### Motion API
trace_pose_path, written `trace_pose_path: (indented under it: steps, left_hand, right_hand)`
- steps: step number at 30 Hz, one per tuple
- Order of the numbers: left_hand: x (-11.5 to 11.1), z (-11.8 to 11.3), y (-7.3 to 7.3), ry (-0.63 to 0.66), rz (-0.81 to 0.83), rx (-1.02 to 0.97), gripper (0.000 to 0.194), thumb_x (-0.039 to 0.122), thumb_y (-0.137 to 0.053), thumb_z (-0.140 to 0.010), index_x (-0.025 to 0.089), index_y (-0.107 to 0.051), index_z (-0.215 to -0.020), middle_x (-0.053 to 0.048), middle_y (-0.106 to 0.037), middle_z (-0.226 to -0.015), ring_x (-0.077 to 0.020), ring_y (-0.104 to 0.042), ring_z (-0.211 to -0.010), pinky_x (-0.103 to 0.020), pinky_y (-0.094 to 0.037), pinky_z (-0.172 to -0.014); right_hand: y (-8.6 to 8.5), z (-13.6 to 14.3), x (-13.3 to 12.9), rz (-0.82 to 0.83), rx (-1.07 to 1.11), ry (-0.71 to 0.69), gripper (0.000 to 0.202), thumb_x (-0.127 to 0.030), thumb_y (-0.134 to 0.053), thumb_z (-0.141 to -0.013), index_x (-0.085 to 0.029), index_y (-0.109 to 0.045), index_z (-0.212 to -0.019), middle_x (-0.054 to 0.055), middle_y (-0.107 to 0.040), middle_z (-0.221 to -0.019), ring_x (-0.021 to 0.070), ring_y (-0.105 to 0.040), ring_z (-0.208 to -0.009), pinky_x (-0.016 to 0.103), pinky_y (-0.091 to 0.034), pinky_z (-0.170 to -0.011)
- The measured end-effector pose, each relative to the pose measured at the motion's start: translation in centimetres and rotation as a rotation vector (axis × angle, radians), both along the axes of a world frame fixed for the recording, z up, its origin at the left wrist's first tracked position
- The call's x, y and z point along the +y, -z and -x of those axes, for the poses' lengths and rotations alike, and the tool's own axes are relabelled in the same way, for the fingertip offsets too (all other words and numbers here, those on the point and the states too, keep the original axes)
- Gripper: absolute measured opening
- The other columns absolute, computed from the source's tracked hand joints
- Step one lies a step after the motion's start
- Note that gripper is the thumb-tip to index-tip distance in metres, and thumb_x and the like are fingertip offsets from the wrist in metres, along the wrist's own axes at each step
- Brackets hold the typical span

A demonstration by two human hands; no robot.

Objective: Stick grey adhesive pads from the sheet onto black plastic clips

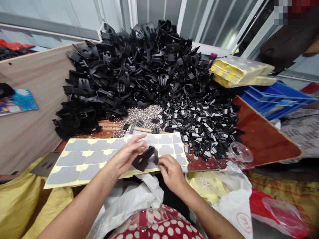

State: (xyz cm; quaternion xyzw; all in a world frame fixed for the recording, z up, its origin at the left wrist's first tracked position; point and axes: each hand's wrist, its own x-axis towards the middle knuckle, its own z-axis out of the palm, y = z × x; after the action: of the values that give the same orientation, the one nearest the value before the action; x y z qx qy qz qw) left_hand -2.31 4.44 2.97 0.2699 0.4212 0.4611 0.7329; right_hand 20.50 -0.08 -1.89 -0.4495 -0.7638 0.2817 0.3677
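Note:
A curved black plastic part [143,161] with a hole in it is held up over the sheet of grey stickers [67,172], in front of me. The fingers of my right hand [173,172] are closed at its right edge. My left hand [129,154] is at its left side, fingers stretched out and apart; whether they touch the part is hard to tell. The yellow-backed sticker sheet lies under both hands along the table's near edge. Just beyond it lies a small hammer [143,129] with a wooden handle.
A tall heap of black plastic parts [139,66] fills the back. Before it lie small metal pieces [143,116] and a pile of small black clips [204,122]. A clear plastic lid [240,152], blue crates [274,96] and a stack of yellow-backed sheets [241,71] are on the right.

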Motion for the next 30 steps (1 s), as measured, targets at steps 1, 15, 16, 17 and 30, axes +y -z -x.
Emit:
trace_pose_path:
  steps: [1,15,16,17,30]
  left_hand:
    - [0.3,-0.4,0.2,0.032,0.026,-0.042,0.055,0.03,-0.082,-0.078,0.017,-0.061,-0.127,-0.004,-0.073,-0.088,-0.0169,-0.07,-0.076,-0.028,-0.055,-0.075]
    - [-1.1,-6.3,3.0,-0.457,-0.479,0.586,0.019,0.038,-0.061,-0.094,0.022,-0.067,-0.103,-0.001,-0.066,-0.086,-0.0178,-0.063,-0.081,-0.03,-0.052,-0.08]
    - [-1.4,-5.7,2.9,-0.43,-0.464,0.572,0.019,0.038,-0.062,-0.093,0.021,-0.067,-0.1,-0.001,-0.065,-0.082,-0.0173,-0.062,-0.077,-0.029,-0.053,-0.076]
    - [-1.8,-5.0,2.8,-0.408,-0.443,0.567,0.02,0.039,-0.063,-0.092,0.021,-0.067,-0.098,0.0,-0.064,-0.078,-0.0169,-0.062,-0.074,-0.029,-0.053,-0.074]
    - [-6.2,0.0,3.5,-0.247,-0.223,0.781,0.033,0.05,-0.077,-0.08,0.022,-0.073,-0.097,0.001,-0.071,-0.074,-0.0189,-0.065,-0.075,-0.03,-0.053,-0.08]
  right_hand:
    - [0.3,0.2,-0.3,-0.006,-0.021,0.004,0.02,-0.008,-0.054,-0.09,-0.023,-0.066,-0.095,0.007,-0.069,-0.103,0.024,-0.062,-0.103,0.038,-0.05,-0.091]
    - [-2.3,2.7,0.2,0.228,0.229,-0.052,0.014,-0.021,-0.054,-0.097,-0.023,-0.067,-0.099,0.002,-0.074,-0.092,0.0171,-0.069,-0.082,0.029,-0.056,-0.077]
    - [-2.0,1.8,-0.5,0.187,0.166,-0.099,0.014,-0.019,-0.055,-0.096,-0.023,-0.069,-0.097,0.002,-0.074,-0.089,0.0173,-0.069,-0.08,0.029,-0.055,-0.077]
    - [-1.4,0.6,-1.3,0.151,0.096,-0.174,0.016,-0.018,-0.056,-0.095,-0.024,-0.07,-0.097,0.002,-0.075,-0.088,0.0176,-0.069,-0.079,0.03,-0.055,-0.077]
    - [20.2,-8.4,-10.1,0.647,0.073,0.425,0.044,-0.044,-0.046,-0.102,-0.025,-0.064,-0.138,0.009,-0.067,-0.141,0.0255,-0.06,-0.135,0.045,-0.045,-0.115]
